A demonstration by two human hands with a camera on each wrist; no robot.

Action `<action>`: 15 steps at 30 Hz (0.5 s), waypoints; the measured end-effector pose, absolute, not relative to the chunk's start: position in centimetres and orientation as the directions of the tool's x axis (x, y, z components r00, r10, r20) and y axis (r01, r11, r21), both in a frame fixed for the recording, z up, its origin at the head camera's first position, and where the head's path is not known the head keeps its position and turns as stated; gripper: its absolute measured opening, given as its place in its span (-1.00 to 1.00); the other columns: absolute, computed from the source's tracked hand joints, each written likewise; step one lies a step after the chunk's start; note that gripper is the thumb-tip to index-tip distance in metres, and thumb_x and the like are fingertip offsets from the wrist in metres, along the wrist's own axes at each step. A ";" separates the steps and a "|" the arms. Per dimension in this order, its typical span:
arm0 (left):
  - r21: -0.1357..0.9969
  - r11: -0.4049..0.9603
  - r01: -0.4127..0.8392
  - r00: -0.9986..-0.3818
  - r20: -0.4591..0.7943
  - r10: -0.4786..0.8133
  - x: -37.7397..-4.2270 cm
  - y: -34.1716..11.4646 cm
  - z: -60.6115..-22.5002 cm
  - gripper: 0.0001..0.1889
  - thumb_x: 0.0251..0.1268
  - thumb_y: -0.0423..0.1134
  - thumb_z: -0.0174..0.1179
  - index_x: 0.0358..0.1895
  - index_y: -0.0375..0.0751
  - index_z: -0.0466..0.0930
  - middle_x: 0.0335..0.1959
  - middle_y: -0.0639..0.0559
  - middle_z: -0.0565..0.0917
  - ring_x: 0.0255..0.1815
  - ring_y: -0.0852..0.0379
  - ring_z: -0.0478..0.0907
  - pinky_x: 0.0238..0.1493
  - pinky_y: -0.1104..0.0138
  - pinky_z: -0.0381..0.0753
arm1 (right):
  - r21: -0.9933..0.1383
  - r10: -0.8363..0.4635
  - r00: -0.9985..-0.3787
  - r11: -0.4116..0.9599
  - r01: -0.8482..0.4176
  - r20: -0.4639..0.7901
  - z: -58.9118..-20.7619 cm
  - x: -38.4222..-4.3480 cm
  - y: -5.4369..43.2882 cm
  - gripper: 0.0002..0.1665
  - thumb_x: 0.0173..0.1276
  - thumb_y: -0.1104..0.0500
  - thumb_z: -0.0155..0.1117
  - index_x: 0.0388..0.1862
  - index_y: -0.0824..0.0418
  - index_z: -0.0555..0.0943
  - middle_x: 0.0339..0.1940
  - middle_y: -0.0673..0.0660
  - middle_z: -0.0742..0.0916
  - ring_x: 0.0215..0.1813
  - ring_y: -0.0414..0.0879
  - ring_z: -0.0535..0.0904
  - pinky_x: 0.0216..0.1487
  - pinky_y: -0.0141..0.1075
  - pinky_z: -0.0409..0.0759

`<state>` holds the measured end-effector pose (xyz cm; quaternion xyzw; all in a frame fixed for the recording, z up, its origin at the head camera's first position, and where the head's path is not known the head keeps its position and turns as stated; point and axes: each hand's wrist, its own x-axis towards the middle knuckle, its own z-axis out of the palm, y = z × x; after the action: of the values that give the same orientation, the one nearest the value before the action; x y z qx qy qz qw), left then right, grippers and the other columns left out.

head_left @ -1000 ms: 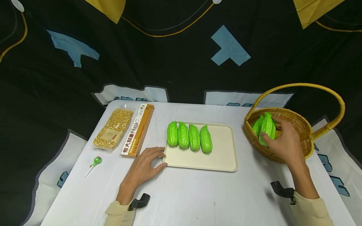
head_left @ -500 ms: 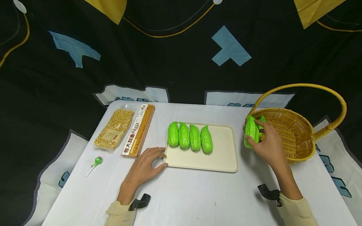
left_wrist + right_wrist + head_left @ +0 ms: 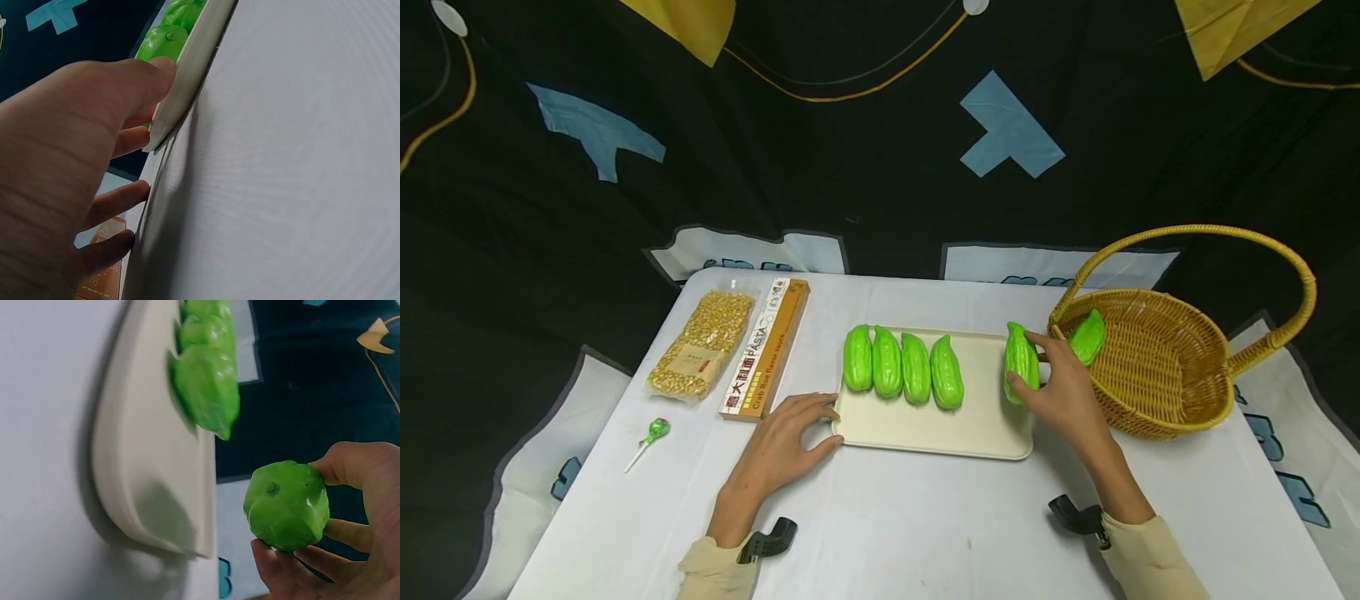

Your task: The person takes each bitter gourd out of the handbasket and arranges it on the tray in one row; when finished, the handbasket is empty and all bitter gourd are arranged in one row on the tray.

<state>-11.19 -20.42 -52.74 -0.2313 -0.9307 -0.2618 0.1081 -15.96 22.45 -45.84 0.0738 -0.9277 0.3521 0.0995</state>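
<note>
My right hand (image 3: pixel 1067 392) pinches a glossy green bitter melon (image 3: pixel 1021 364) between thumb and fingers. It holds the melon above the right end of a cream rectangular tray (image 3: pixel 981 429); in the right wrist view this melon (image 3: pixel 286 503) shows end-on, apart from the tray. Several more bitter melons (image 3: pixel 947 372) lie side by side on the tray's left half. With relaxed, spread fingers, my left hand (image 3: pixel 786 437) touches the tray's left edge; the left wrist view has its thumb (image 3: pixel 159 72) at the rim. Another bitter melon (image 3: pixel 1087 337) leans inside the wicker basket (image 3: pixel 1138 427).
The basket's tall arched handle (image 3: pixel 1210 229) rises at the table's right side. On the left lie a bag of corn kernels (image 3: pixel 703 342), a pasta box (image 3: pixel 767 346) and a green lollipop (image 3: pixel 657 430). A dark printed cloth (image 3: pixel 850 183) hangs behind the table.
My right hand has lifted a bitter melon out of the basket and carried it left over the tray's right end. One bitter melon stays in the basket. My left hand has not moved.
</note>
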 end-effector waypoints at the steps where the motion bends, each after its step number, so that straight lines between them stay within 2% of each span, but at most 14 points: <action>1: 0.436 0.756 0.488 -0.869 0.323 0.374 -11.2 -20.4 -52.7 -0.69 0.28 -0.01 0.57 0.00 0.03 0.79 0.36 0.06 0.70 0.39 -0.04 0.61 0.45 0.02 0.61 | -0.643 -0.073 -0.972 0.738 -0.204 0.225 -46.1 -16.0 22.3 -0.14 0.32 0.16 0.54 0.53 0.40 0.44 0.37 0.47 0.58 0.27 0.39 0.60 0.20 0.30 0.65; 7: 0.435 0.757 0.487 -0.870 0.324 0.373 -11.1 -20.3 -52.7 -0.69 0.25 -0.04 0.59 0.00 0.02 0.79 0.35 0.06 0.71 0.37 -0.04 0.62 0.44 0.01 0.62 | -0.651 -0.096 -0.981 0.736 -0.185 0.171 -47.6 -16.2 21.2 -0.13 0.35 0.12 0.54 0.56 0.35 0.43 0.37 0.42 0.59 0.28 0.35 0.61 0.19 0.24 0.67; 15: 0.444 0.751 0.488 -0.869 0.325 0.373 -11.2 -20.2 -52.6 -0.68 0.25 -0.04 0.60 0.01 0.01 0.79 0.35 0.04 0.71 0.38 -0.06 0.62 0.45 0.00 0.60 | -0.653 -0.124 -0.974 0.725 -0.219 0.189 -48.7 -16.7 20.3 -0.14 0.34 0.12 0.55 0.54 0.38 0.44 0.34 0.46 0.61 0.23 0.34 0.64 0.20 0.22 0.68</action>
<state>-11.18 -20.17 -52.56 -0.2316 -0.9295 -0.2658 0.1085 -16.68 20.31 -48.70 0.0924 -0.9263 0.3592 0.0660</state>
